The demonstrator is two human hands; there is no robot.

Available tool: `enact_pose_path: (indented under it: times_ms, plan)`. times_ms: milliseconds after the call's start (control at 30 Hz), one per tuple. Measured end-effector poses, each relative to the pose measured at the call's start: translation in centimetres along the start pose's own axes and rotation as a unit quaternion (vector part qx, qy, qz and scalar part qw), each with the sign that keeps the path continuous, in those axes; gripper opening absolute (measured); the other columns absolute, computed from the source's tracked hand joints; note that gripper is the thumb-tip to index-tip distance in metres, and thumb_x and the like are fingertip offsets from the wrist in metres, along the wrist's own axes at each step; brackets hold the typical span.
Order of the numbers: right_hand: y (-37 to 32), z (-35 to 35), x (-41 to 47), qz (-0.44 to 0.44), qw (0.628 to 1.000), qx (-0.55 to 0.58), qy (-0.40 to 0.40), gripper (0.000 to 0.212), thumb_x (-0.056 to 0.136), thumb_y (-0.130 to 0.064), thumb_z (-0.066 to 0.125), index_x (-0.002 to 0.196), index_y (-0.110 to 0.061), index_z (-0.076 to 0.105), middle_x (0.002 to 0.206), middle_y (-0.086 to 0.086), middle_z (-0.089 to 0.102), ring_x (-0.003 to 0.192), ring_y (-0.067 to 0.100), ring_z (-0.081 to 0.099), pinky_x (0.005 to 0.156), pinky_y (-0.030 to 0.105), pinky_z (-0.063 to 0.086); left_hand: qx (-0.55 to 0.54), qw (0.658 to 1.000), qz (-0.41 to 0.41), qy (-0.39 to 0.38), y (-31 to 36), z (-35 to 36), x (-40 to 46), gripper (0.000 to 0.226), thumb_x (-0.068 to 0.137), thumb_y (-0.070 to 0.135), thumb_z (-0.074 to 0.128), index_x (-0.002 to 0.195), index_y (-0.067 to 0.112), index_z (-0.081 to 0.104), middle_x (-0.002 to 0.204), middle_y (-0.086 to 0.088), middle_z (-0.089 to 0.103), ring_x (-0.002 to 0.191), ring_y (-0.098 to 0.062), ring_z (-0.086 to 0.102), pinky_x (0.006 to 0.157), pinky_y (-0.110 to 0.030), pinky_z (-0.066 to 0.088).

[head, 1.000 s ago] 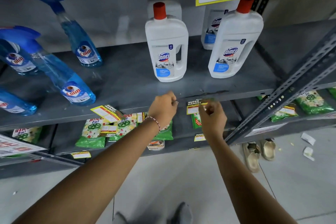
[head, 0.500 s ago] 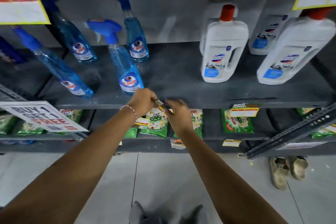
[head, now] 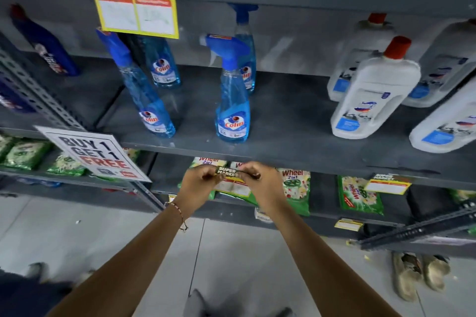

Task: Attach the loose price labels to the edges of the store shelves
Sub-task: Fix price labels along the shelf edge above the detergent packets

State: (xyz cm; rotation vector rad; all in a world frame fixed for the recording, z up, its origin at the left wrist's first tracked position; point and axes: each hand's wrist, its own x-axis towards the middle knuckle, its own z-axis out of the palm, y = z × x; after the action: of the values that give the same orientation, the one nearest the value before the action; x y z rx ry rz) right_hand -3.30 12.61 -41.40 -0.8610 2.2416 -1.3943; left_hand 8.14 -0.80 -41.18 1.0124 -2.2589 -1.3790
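Note:
A small price label (head: 230, 179) with a dark "SUPER MARKET" header and a yellow-and-white lower part is pinched at its top corners by my left hand (head: 199, 184) and my right hand (head: 260, 186). They hold it just below the front edge of the grey middle shelf (head: 291, 156), under the blue Colin spray bottle (head: 233, 100). Another label (head: 389, 184) hangs on the same shelf edge to the right. A large yellow price label (head: 136, 9) hangs from the shelf above.
White red-capped bottles (head: 373, 92) stand on the right of the shelf. Green Wheel packets (head: 296, 189) lie on the lower shelf. A "BUY 1 GET 1 FREE" sign (head: 94, 156) sticks out at left. Sandals (head: 419, 276) lie on the tiled floor.
The view has shifted left along the shelf. Both hands left the label fixed at right, came together under the spray bottles, and now hold another label by its top edge.

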Motion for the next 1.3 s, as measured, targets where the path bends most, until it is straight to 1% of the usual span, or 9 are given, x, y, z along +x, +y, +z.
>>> enact_pose_path:
  times_ms: [200,267,333,433,733,900,1000,1167,1300]
  plan:
    - [-3.6,6.5,3.1,0.002,0.999,-0.042,0.002,0.019,0.081,-0.022,0.075,0.099,-0.016,0.074,0.096,0.000,0.077,0.083,0.007,0.067,0.072,0.009,0.048,-0.163,0.978,-0.105,0.070,-3.8,-4.8,2.1,0.027,0.082,-0.005,0.068,0.058,0.006,0.061,0.055,0.009,0.061,0.057,-0.005,0.052,0.063,-0.023,0.047]
    - [-4.1,8.2,3.8,0.010,0.999,-0.049,0.010,0.016,0.081,-0.025,0.075,0.094,-0.016,0.076,0.091,0.000,0.078,0.081,0.009,0.069,0.070,0.016,0.052,-0.153,0.980,-0.101,0.078,-4.6,-6.2,3.3,0.022,0.081,0.000,0.071,0.064,-0.002,0.058,0.064,-0.004,0.057,0.062,-0.011,0.050,0.066,-0.026,0.047]
    - [-4.5,9.8,4.1,0.019,0.998,-0.064,0.016,0.016,0.080,-0.029,0.075,0.091,-0.018,0.076,0.088,-0.002,0.078,0.079,0.011,0.070,0.070,0.030,0.057,-0.128,0.984,-0.089,0.088,-4.9,-7.4,4.2,0.020,0.080,0.004,0.072,0.064,0.009,0.062,0.064,-0.004,0.060,0.060,-0.007,0.052,0.064,-0.023,0.049]
    - [-4.7,11.6,4.5,0.021,0.994,-0.097,0.038,0.016,0.081,-0.033,0.072,0.091,-0.020,0.074,0.087,-0.004,0.078,0.078,0.013,0.070,0.068,0.036,0.058,-0.100,0.987,-0.079,0.098,-5.6,-8.3,5.4,0.010,0.079,0.010,0.075,0.071,0.014,0.070,0.069,-0.004,0.069,0.065,-0.012,0.059,0.071,-0.031,0.053]
    - [-5.5,14.0,4.7,0.032,0.983,-0.157,0.094,0.018,0.086,-0.033,0.068,0.096,-0.020,0.073,0.090,-0.002,0.077,0.079,0.017,0.069,0.062,0.027,0.051,-0.050,0.986,-0.114,0.113,-6.5,-8.7,6.6,0.019,0.080,0.027,0.075,0.081,0.009,0.072,0.070,0.002,0.070,0.063,-0.011,0.061,0.059,-0.022,0.044]
    - [-5.8,14.2,4.6,0.042,0.980,-0.168,0.099,0.020,0.087,-0.035,0.067,0.094,-0.017,0.072,0.087,-0.001,0.076,0.074,0.015,0.066,0.051,0.019,0.036,-0.049,0.983,-0.125,0.121,-6.5,-8.6,6.8,0.021,0.080,0.029,0.074,0.078,0.008,0.070,0.064,0.005,0.065,0.063,-0.015,0.060,0.058,-0.023,0.044]
    - [-6.0,14.0,4.7,0.064,0.976,-0.185,0.098,0.024,0.084,-0.041,0.067,0.084,-0.018,0.070,0.079,-0.001,0.074,0.070,0.017,0.064,0.050,0.022,0.036,-0.037,0.983,-0.118,0.135,-6.2,-8.5,6.8,0.026,0.080,0.028,0.075,0.080,0.003,0.068,0.070,-0.001,0.065,0.066,-0.015,0.056,0.049,-0.011,0.035]
    - [-6.3,12.2,5.2,0.102,0.945,-0.296,0.094,0.053,0.077,-0.065,0.062,0.069,-0.013,0.064,0.060,0.002,0.062,0.058,0.023,0.056,0.054,0.026,0.037,-0.007,0.985,-0.079,0.151,-6.1,-8.8,6.1,0.027,0.082,0.024,0.073,0.080,0.000,0.060,0.071,-0.004,0.060,0.066,-0.019,0.051,0.051,-0.023,0.026]
    - [-6.0,11.0,4.5,0.095,0.929,-0.341,0.106,0.055,0.081,-0.067,0.056,0.068,-0.013,0.062,0.059,0.002,0.057,0.059,0.025,0.056,0.055,0.027,0.039,0.020,0.982,-0.070,0.175,-5.8,-9.4,5.8,0.027,0.083,0.013,0.069,0.075,0.013,0.043,0.073,0.000,0.051,0.063,-0.016,0.047,0.056,-0.028,0.039]
